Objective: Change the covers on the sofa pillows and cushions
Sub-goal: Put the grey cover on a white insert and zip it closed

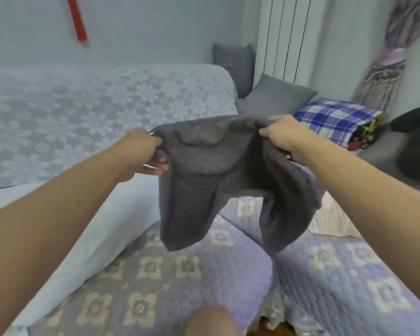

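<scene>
The left hand and right hand are each pinching a top corner of the grey cover, holding it stretched in the air above the quilted sofa seat, near its front edge. The cover is hanging limp and twisted (opening not visible), so it is likely risking bunching when a pillow goes in.

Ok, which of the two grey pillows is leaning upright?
The far pillow, propped in the corner by the radiator; the nearer pillow lies tilted lower.
</scene>
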Available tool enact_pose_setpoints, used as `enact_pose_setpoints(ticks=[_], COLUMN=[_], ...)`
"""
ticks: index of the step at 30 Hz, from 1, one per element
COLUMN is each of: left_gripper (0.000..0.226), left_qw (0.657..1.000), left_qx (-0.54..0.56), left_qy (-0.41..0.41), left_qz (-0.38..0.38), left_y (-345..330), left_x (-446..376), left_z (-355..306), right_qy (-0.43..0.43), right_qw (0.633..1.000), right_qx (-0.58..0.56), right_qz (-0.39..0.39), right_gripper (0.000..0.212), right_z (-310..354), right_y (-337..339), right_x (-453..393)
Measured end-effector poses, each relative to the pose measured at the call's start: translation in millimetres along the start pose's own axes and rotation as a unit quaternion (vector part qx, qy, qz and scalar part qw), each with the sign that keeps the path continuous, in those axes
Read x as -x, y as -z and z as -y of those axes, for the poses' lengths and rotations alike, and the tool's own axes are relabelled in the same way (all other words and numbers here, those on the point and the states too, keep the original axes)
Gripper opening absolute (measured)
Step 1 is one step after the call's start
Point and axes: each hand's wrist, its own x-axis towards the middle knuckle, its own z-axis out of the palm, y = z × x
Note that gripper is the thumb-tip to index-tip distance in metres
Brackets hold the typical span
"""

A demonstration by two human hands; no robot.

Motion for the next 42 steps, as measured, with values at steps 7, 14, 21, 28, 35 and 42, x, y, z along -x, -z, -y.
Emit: enact_pose_setpoints(ticks=[7, 14, 21, 28, 35, 42], left_gripper=[0.016, 0.074, 0.056, 0.04, 0.046, 0.072], left_qw=[0.946, 0.91, 0.914, 0.909, 0.892, 0.86], left_qx=[-0.092, -0.011, -0.063, -0.297, -0.385, -0.468], left_qy=[-0.205, -0.173, -0.178, -0.105, -0.034, -0.13], left_qz=[0.234, 0.376, 0.36, 0.274, 0.236, 0.158], left_y=[-113.0, -166.8, -194.6, -145.2, -98.3, -122.6], left_x=[-6.0, -18.4, -36.4, -74.9, -102.2, -85.6], left_z=[-76.2, -70.6, -58.7, 105.9, 253.3, 379.4], right_qy=[0.014, -0.079, 0.048, -0.244, -0.084, -0.024], right_qw=[0.962, 0.931, 0.94, 0.848, 0.896, 0.949], right_qx=[-0.169, -0.35, -0.105, 0.411, 0.344, 0.226], right_qz=[0.212, -0.064, -0.32, 0.23, 0.269, 0.219], right_gripper=[0.036, 0.026, 0.025, 0.021, 0.04, 0.047], right_z=[8.3, -46.3, -64.1, -255.3, -216.2, -209.6], right_y=[7.4, 40.7, 109.0, -11.8, -142.2, -292.1], right_x=[3.3, -34.8, -60.7, -24.5, -43.1, -122.9])
